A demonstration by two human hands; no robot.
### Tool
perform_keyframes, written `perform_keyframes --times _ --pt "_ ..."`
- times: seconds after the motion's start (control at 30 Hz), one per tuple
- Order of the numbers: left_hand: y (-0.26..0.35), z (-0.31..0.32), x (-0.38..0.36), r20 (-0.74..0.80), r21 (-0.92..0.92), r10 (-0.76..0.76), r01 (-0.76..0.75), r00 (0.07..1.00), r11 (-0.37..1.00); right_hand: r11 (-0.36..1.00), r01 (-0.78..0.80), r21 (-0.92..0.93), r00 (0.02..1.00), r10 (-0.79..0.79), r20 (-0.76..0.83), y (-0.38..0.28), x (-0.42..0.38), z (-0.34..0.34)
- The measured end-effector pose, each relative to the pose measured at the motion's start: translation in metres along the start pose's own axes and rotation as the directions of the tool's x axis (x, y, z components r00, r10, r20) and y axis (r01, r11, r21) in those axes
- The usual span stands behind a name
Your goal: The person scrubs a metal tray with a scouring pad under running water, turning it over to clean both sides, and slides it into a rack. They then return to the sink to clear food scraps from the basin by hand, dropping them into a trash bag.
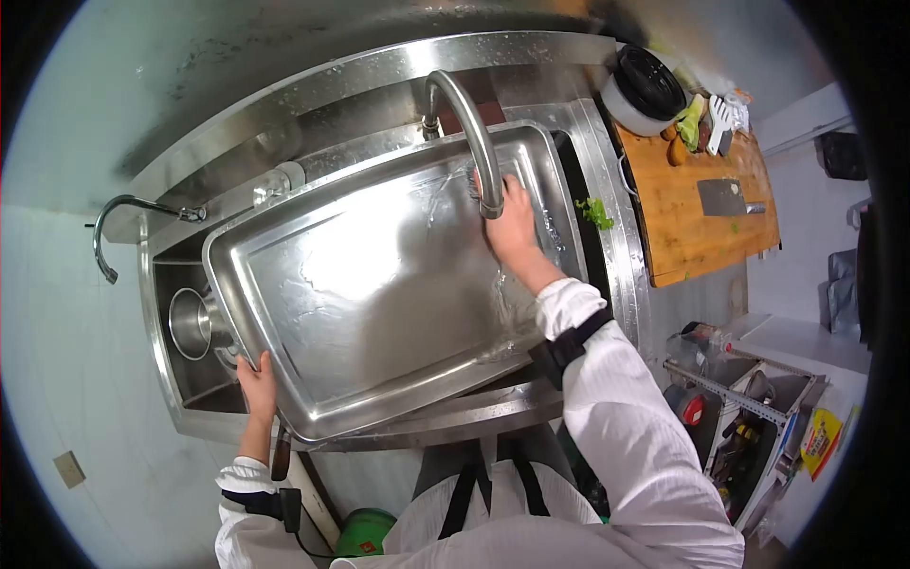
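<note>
A large rectangular stainless steel tray (313, 275) lies tilted across the sink (175, 398), its inside wet. My left hand (256, 384) grips the tray's near left rim, the thumb up along the edge and the other fingers partly hidden. My right hand (514, 228) is inside the tray at its right part, fingers curled down toward the metal. At its fingertips shows a grey, wiry patch that looks like a steel wool scrubber (474, 182). The curved faucet (469, 123) hangs over the tray and hides part of these fingers.
A second faucet (133, 201) stands at the left. Beside the tray, a steel pot (190, 324) sits in the sink. On the right, a wooden cutting board (678, 232) carries a cleaver (723, 197), vegetables and a lidded pot (645, 95). Green leaves (595, 213) lie near the sink's right edge.
</note>
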State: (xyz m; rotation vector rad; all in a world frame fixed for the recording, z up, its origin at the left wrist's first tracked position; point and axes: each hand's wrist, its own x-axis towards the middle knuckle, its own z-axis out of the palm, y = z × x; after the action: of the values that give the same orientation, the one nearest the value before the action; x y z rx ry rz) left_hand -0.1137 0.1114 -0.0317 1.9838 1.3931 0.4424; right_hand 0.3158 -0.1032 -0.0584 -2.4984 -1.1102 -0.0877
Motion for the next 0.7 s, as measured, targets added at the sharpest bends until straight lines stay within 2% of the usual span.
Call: perform_keyframes --times 0.03,0.1,0.17,0.23,0.27,0.33,0.37,0.4,0.47,0.5,0.57,0.67,0.7 --pt "-0.013 0.003 0.001 -0.001 -0.01 0.011 -0.011 1.0 1.0 1.0 -0.001 -0.006 1.0 0.001 0.001 0.011 -0.01 0.003" --pt "-0.025 0.008 0.003 -0.001 -0.028 0.017 -0.017 1.0 0.999 0.988 0.06 -0.143 0.997 -0.053 0.058 0.025 -0.049 0.011" --pt "-0.017 0.008 0.0 -0.006 -0.141 0.044 -0.045 0.999 0.989 0.976 0.031 -0.216 0.969 0.024 0.246 0.012 -0.099 -0.001" --pt "-0.005 0.004 -0.001 -0.003 -0.142 0.054 -0.054 0.999 0.988 0.969 0.173 -0.176 0.919 -0.095 0.382 0.0 -0.148 0.005" --pt "-0.001 0.003 0.0 0.002 -0.141 0.073 -0.072 0.997 0.987 0.969 0.18 -0.172 0.919 -0.103 0.38 0.0 -0.146 0.004" --pt "0.006 0.002 0.002 -0.002 -0.088 0.043 -0.043 0.999 0.995 0.982 0.183 -0.055 0.862 -0.133 0.489 0.004 -0.133 0.002" --pt "0.008 0.001 0.003 0.007 -0.036 0.014 -0.013 1.0 0.999 0.989 0.148 0.028 0.951 -0.15 0.271 0.019 -0.118 0.01" --pt "0.008 0.002 0.002 -0.001 -0.03 0.013 -0.013 1.0 0.999 0.988 0.152 0.036 0.95 -0.156 0.269 0.032 -0.099 0.012" --pt "0.008 0.002 0.002 -0.002 -0.069 -0.006 0.005 1.0 0.998 0.984 -0.174 -0.05 0.977 0.179 0.12 0.046 -0.073 0.015" --pt "0.013 0.001 0.002 0.002 -0.04 -0.01 0.01 1.0 0.999 0.985 -0.166 -0.044 0.978 0.171 0.119 0.038 -0.077 0.017" --pt "0.024 0.002 -0.001 -0.027 -0.04 0.008 -0.009 1.0 0.999 0.993 0.094 0.072 0.978 -0.106 0.182 0.015 -0.089 0.023" --pt "0.022 0.001 0.001 -0.007 -0.054 0.032 -0.032 0.999 0.998 0.986 0.165 -0.008 0.978 -0.163 0.128 0.015 -0.092 0.02" --pt "0.023 0.001 0.002 -0.002 -0.071 0.027 -0.027 1.0 0.997 1.0 0.023 -0.004 0.998 -0.022 0.066 0.026 -0.086 0.025"
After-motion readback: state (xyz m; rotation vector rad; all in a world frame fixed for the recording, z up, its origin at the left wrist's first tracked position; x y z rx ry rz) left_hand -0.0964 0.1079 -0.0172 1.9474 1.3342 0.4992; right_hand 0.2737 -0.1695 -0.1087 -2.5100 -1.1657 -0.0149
